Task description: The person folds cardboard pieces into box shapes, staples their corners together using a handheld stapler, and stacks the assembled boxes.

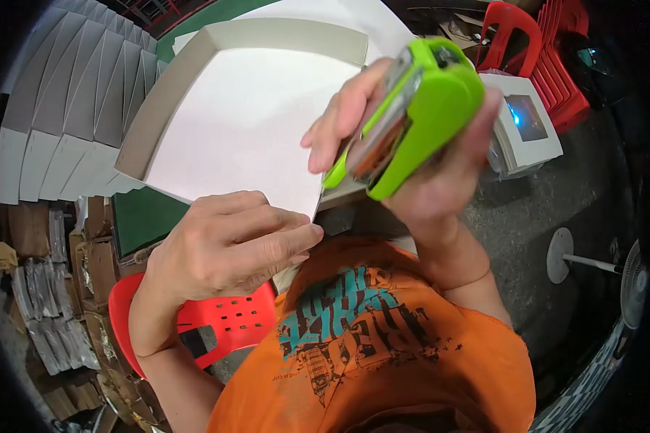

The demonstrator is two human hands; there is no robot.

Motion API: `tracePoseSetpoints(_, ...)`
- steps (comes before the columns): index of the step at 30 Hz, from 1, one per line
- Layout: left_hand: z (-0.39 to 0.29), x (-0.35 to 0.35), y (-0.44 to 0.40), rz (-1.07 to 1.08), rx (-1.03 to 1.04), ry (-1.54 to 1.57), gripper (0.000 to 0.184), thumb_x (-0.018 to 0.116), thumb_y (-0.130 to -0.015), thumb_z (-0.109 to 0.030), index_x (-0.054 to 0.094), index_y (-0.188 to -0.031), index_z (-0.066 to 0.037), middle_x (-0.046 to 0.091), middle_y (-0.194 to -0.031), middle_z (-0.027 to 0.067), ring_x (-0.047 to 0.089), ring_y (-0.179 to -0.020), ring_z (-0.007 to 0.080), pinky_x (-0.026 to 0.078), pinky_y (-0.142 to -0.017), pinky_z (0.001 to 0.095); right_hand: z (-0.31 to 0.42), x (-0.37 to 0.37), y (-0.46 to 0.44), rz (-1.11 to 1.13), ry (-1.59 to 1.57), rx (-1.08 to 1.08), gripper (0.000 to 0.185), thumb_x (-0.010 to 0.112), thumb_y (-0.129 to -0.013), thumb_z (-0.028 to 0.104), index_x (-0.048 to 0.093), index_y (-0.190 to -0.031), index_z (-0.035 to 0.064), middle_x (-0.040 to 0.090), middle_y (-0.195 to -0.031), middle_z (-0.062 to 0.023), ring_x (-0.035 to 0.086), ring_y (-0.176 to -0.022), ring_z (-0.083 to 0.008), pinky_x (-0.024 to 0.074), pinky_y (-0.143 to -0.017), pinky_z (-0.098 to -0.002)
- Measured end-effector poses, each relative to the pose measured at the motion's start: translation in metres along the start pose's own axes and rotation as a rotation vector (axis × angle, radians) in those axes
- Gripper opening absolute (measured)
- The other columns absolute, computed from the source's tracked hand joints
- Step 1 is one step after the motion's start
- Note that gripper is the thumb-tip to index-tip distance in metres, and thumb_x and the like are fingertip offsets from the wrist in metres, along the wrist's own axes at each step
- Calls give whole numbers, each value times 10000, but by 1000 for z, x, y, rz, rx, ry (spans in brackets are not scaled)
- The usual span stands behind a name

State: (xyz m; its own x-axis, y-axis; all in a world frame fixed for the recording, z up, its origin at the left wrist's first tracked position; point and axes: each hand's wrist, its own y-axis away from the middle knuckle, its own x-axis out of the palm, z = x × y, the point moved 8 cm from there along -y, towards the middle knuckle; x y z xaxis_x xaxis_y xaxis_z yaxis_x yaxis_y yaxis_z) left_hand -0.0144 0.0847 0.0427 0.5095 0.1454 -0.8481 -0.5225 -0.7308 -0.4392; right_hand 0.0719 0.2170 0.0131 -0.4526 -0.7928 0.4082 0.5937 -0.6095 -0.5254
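A large white cardboard tray (253, 115) with raised sides lies open in front of me. My left hand (238, 242) pinches its near edge close to the front right corner, thumb and fingers pressed together. A bright green stapler (433, 108) is in my right hand (440, 166), whose fingers wrap around it from both sides. The stapler is tilted, its narrow end pointing down beside the tray's right corner, just above my left fingertips. Whether it touches the card I cannot tell. My right hand is partly blurred.
Stacked white folded boxes (72, 108) stand at the left on a green table (148, 220). A red chair (231, 317) is below my left arm. Red stacked chairs (560, 65), a white windowed box (542, 144) and a fan (632, 285) are at the right.
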Motion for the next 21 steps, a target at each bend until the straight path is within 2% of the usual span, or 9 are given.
tracePoseSetpoints(4, -1, -2, -5, 7, -4, -11, 357, 835, -779, -76, 735, -1118, -23, 713, -869, 67, 574, -598, 186, 478, -516, 310, -1, 12, 14, 120, 321, 176, 1106, 188, -819, 1004, 590, -1026, -5, 672, -889, -111, 665, -792, -179, 541, -698, -310)
tracePoseSetpoints(5, -3, -2, -5, -3, -2, -20, 356, 838, -778, -73, 737, -1116, -25, 704, -851, 63, 574, -598, 184, 475, -515, 310, -6, 17, 16, 165, 346, 193, 1057, 224, -847, 964, 598, -1016, -10, 662, -871, -103, 651, -775, -168, 524, -674, -305)
tracePoseSetpoints(8, 0, -1, 1, -23, -17, -18, 297, 844, -765, -56, 735, -1041, -32, 657, -786, 49, 572, -598, 185, 471, -519, 313, -6, 25, 12, 176, 220, 20, 919, 333, -933, 847, 620, -984, -25, 633, -817, -76, 607, -722, -135, 475, -602, -291)
tracePoseSetpoints(9, 0, -1, 3, -48, -11, -17, 265, 843, -762, -56, 729, -1001, -36, 644, -773, 45, 572, -599, 187, 471, -522, 315, -2, 25, 12, 144, 162, -103, 764, 447, -1026, 717, 654, -955, -14, 619, -744, -70, 607, -677, -130, 467, -580, -300)
tracePoseSetpoints(14, -3, -1, 3, -134, 19, -31, 175, 835, -749, -60, 682, -833, -51, 622, -748, 39, 571, -609, 200, 475, -545, 320, 0, 28, 7, 162, 201, -104, 696, 503, -1027, 676, 638, -896, 6, 588, -663, -63, 596, -589, -160, 465, -554, -310)
tracePoseSetpoints(17, -5, -1, 3, -142, 11, -60, 161, 830, -745, -64, 685, -814, -56, 623, -751, 39, 570, -614, 206, 469, -547, 318, -1, 31, 5, 140, 194, -126, 669, 525, -1029, 651, 627, -863, 12, 576, -652, -63, 597, -578, -164, 462, -547, -313)
tracePoseSetpoints(21, -6, -4, 1, -119, -7, -151, 236, 864, -741, -123, 657, -837, -63, 612, -738, 36, 554, -603, 204, 416, -527, 326, -7, 31, 4, 112, 161, -165, 650, 528, -1038, 629, 629, -849, 15, 570, -654, -57, 595, -567, -165, 452, -535, -320)
